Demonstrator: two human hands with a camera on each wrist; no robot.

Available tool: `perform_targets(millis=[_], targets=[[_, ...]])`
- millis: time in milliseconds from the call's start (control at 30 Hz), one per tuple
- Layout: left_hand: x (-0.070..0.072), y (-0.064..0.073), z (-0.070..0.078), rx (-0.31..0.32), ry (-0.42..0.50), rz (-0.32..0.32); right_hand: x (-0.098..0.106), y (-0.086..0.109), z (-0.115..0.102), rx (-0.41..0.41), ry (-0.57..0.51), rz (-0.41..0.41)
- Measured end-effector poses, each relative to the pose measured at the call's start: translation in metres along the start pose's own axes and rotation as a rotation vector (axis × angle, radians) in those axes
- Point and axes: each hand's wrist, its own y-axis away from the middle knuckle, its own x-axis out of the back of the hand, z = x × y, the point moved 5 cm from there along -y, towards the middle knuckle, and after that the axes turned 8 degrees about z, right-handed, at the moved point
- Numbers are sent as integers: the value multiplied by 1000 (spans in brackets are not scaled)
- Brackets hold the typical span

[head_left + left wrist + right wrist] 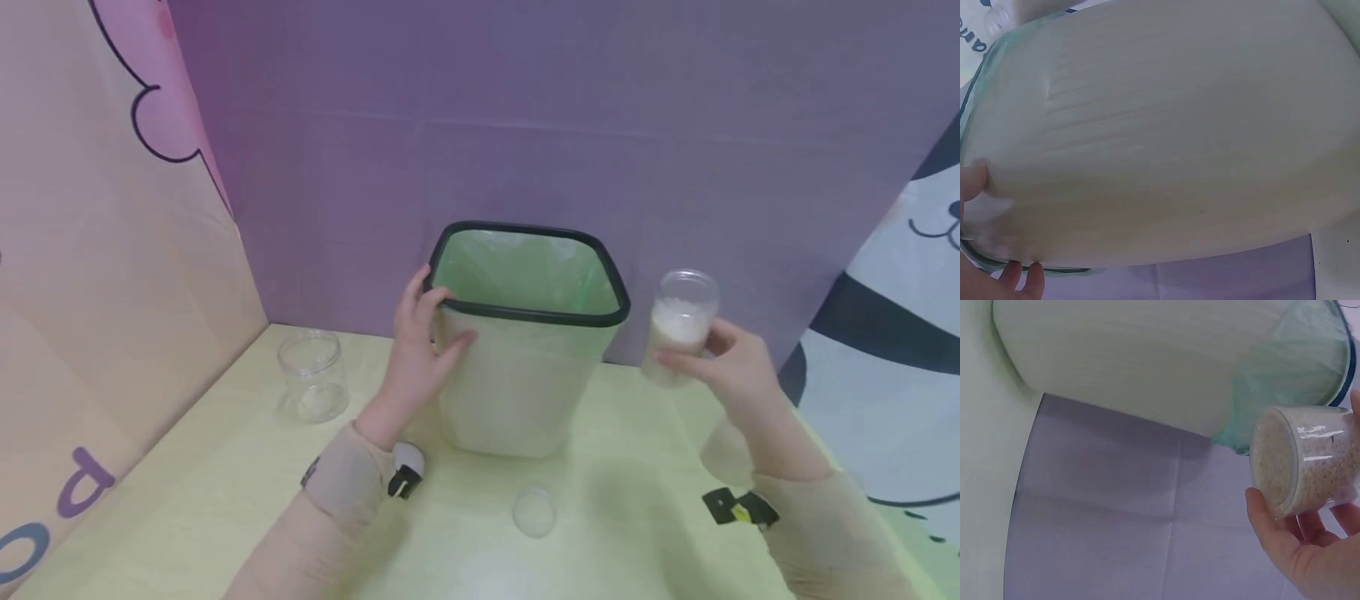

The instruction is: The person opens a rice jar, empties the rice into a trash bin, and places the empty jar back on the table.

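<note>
A pale trash can point(517, 383) with a black rim and a green bag lining it stands at the middle of the table. My left hand point(420, 346) grips its upper left corner, fingertips at the rim and thumb against the front wall. In the left wrist view the can's wall fills most of the picture, with the thumb point(972, 180) pressed on it. My right hand point(731, 367) holds a clear plastic jar point(684, 312) of rice, lidless and raised right of the can. Whitish grains point(1329, 456) show through the jar's side in the right wrist view.
A clear jar point(313, 379) with nothing in it stands at the table's left. A round clear lid point(535, 511) lies on the table in front of the can. Behind rises a purple cloth point(525, 125), with printed cloths at both sides.
</note>
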Motion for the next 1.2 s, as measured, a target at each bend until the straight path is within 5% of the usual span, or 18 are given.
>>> perform_targets(millis=[267, 767, 1200], targets=[[0, 0, -4, -6, -9, -1, 1, -27, -29, 39, 97, 10], [3, 1, -9, 2, 10, 15, -10, -54, -60, 205, 335, -100], [1, 0, -7, -25, 16, 24, -10, -63, -76, 436, 469, -4]])
